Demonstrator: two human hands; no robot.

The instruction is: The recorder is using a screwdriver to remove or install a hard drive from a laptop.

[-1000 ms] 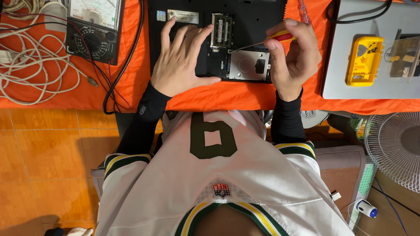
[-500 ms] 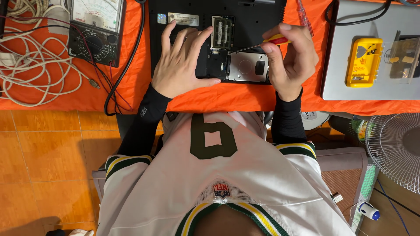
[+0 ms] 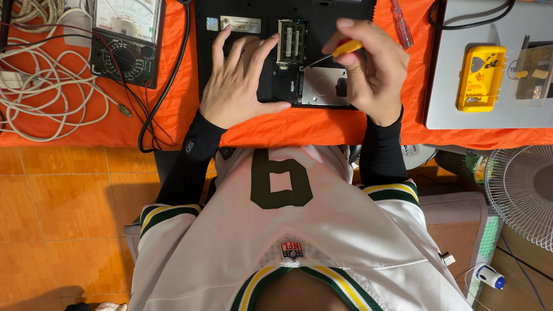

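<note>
A black laptop [image 3: 242,14] lies upside down on the orange cloth [image 3: 173,115], its bottom bay uncovered with a memory module [image 3: 291,40] and a silver drive [image 3: 322,86] showing. My left hand [image 3: 239,80] rests flat on the laptop's base, fingers spread. My right hand [image 3: 374,69] grips a small screwdriver [image 3: 337,50] with a yellow and red handle. Its thin shaft points left and down, and the tip touches the drive bay's upper left corner.
An analog multimeter [image 3: 124,37] with black and red leads sits at the left, beside coiled white cables [image 3: 40,98]. A red screwdriver [image 3: 401,23] lies right of the laptop. A yellow tool case [image 3: 481,78] rests on a closed grey laptop [image 3: 455,115]. A fan [image 3: 524,193] stands on the floor.
My right hand has shifted slightly while working the screwdriver at the drive bay. My left hand stays flat on the laptop.
</note>
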